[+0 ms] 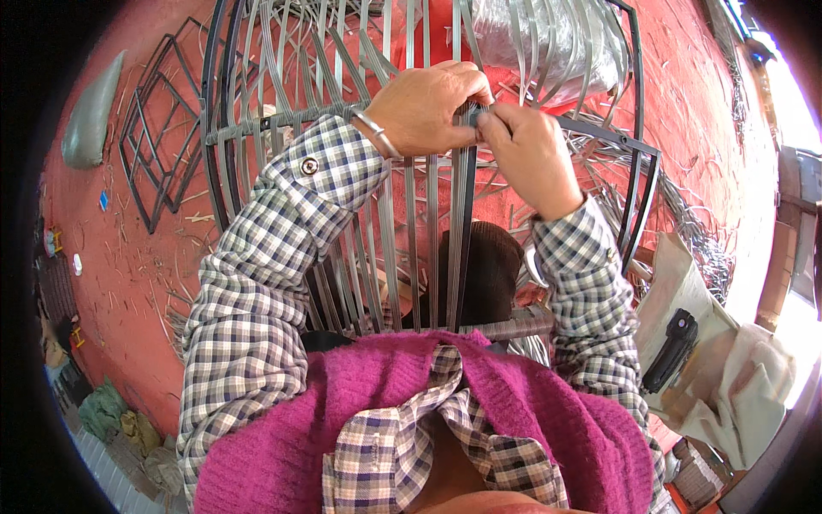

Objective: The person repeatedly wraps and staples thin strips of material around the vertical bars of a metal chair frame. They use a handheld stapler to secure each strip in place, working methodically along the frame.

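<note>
A dark metal frame stands before me, with many grey flat plastic strips stretched lengthwise over it. A crossbar runs side to side, and its left part is wrapped in grey strip. My left hand, with a bangle at its wrist, reaches over this bar, its fingers curled and thumb pressed at the strip near the middle. Close against it, my right hand pinches at the same spot. The fingers hide most of what they grip there, and the strip's end cannot be made out.
Another bare metal frame lies on the red floor at left, near a greyish sack. A clear plastic-wrapped bundle sits beyond the strips. Loose strips pile up at right, by a black tool on a pale cloth-covered surface.
</note>
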A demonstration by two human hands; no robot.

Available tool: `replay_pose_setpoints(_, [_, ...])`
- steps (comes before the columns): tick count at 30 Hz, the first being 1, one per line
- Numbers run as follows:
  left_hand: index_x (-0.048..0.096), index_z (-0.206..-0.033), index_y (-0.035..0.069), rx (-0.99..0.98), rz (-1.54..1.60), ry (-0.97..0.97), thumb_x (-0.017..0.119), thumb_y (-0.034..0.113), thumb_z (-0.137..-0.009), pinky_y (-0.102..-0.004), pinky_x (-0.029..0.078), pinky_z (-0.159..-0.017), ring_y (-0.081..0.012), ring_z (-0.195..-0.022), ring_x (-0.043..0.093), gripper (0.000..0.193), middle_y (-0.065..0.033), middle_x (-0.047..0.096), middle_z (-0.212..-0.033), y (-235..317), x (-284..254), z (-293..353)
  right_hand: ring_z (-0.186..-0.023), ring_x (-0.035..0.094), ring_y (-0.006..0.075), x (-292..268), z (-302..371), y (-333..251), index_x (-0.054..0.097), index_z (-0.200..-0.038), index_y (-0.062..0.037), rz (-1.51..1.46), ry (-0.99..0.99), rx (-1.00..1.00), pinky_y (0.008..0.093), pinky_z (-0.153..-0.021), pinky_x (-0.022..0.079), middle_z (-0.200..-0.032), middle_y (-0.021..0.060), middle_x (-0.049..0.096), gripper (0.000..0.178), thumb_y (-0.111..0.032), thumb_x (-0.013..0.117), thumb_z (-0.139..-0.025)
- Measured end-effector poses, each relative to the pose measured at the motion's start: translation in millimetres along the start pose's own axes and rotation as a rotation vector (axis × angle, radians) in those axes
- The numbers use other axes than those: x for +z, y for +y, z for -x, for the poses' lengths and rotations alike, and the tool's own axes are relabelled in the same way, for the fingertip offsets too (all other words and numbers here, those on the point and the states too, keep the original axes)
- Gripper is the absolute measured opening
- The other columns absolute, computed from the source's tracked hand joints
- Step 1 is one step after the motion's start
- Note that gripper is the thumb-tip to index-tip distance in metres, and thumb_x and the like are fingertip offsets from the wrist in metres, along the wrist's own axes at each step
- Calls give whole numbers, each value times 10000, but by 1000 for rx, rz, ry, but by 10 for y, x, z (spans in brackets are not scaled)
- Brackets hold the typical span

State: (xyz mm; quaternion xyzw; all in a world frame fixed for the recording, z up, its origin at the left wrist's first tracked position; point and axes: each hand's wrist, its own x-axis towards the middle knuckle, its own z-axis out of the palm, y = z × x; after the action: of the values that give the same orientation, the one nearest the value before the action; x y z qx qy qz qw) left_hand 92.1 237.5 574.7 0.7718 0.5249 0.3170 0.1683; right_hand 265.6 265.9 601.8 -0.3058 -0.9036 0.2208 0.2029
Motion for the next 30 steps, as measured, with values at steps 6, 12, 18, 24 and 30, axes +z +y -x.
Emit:
replay_pose_setpoints(6, [616,-819,52,-123,62,119,630,237,-783,-402,490,-629,-308,-687,613,189,-112,628,-720,-48,77,-30,-656,610,306,-154,-316,-27,628,-768,-28,-40,-95,20,399,-572,483,-746,141,624,141,-129,536,-800])
replay_pose_setpoints(12, [609,-707,38,-314,-8,55,647,331,-829,-371,416,-509,-268,-538,558,320,-112,573,-586,-122,66,-94,-826,578,113,-815,550,770,566,-1145,12,-359,215,367,243,-734,454,-915,85,636,317,-169,548,-886])
replay_pose_setpoints(18, [608,-678,23,-315,-92,43,626,399,-831,-407,405,-530,-303,-530,534,407,-134,528,-549,-270,27,-29,-1070,535,354,-1622,3480,1475,562,-1166,11,963,589,951,414,-944,401,-1122,210,590,421,-206,533,-806])
replay_pose_setpoints(24, [610,-705,10,-308,-73,30,614,399,-841,-404,425,-586,-310,-585,552,412,-155,556,-609,-452,-18,61,-1100,531,365,-1521,4993,1665,424,-1312,-101,860,359,1654,427,-967,400,-1203,200,554,626,-287,644,-757])
replay_pose_setpoints(30, [622,-723,7,-380,-56,-20,624,419,-829,-405,430,-598,-282,-595,567,426,-154,571,-625,-519,-46,110,-775,603,273,-1741,4463,1622,394,-1327,-82,254,613,1591,376,-679,492,-949,159,610,747,-65,661,-630])
